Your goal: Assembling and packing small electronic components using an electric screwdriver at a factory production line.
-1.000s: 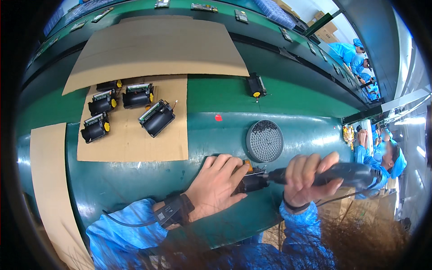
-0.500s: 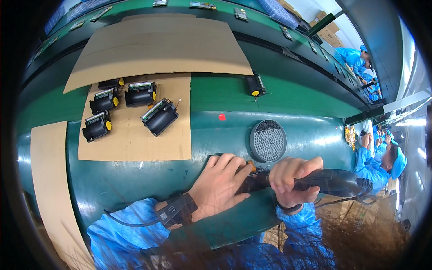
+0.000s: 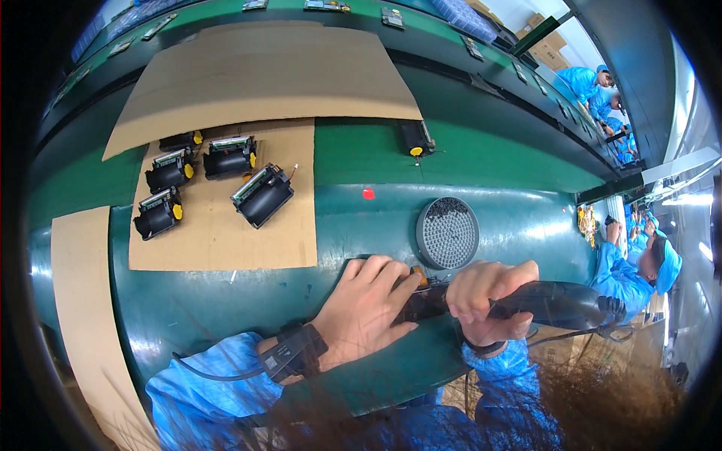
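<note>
Both hands work at the near edge of the green bench. Left hand lies flat with fingers pressed down over a small part, mostly hidden; only an orange spot shows at the fingertips. Right hand is wrapped around a black power driver, whose nose points left under the left fingers.

Risks, as judged:
- The driver tip could slip off the part and strike the left fingers, because they sit right at the contact point.
- The part could twist under torque if the hold loosens.
- The round grey dish of screws, just beyond the hands, could be knocked by the driver.

Count:
- Black motor units with yellow ends: four on the cardboard sheet, one more apart on the green belt.
- Screw dish: one.
- Driver: one.
- Part under the hand: apparently one.
</note>
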A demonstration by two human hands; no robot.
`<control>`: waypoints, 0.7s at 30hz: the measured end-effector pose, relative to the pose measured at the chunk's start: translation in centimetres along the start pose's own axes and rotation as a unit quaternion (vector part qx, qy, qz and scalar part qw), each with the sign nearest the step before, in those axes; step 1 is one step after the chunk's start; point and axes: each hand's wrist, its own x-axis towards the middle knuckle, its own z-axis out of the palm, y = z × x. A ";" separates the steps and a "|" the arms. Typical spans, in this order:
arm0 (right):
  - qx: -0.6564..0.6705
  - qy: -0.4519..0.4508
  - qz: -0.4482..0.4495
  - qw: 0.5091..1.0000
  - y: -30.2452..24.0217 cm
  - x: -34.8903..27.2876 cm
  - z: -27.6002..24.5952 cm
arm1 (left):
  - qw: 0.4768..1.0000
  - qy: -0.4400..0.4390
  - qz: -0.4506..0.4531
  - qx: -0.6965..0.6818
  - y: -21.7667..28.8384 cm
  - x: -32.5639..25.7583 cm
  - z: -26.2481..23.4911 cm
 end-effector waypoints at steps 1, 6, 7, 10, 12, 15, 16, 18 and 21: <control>0.002 0.005 0.004 1.000 0.2 0.0 0.0 | 1.000 0.001 0.002 0.000 -0.1 0.0 0.1; -0.007 0.004 0.017 1.000 0.2 0.0 -0.1 | 1.000 0.000 0.001 -0.001 -0.2 0.1 0.2; 0.004 -0.005 0.028 1.000 0.1 0.1 -0.1 | 1.000 0.000 0.002 -0.002 -0.2 0.0 0.1; 0.018 -0.013 0.039 0.999 0.1 0.2 0.1 | 1.000 0.003 0.000 -0.002 0.0 0.0 0.1; 0.019 -0.010 0.035 0.999 -0.1 0.2 0.1 | 1.000 0.006 0.000 0.001 0.3 0.0 0.1; 0.094 -0.021 0.061 0.993 0.1 0.0 -0.2 | 1.000 0.016 -0.008 -0.006 0.7 0.0 0.3; 0.034 0.008 0.087 0.996 -0.3 0.1 0.5 | 1.000 0.015 -0.014 0.008 0.9 0.0 0.3; 0.014 -0.003 0.106 0.994 -0.6 0.3 0.5 | 0.999 0.011 -0.020 0.029 1.1 -0.1 0.4; 0.026 0.026 0.045 0.998 -0.1 -0.1 -0.3 | 0.999 0.006 -0.006 0.031 0.9 0.1 0.8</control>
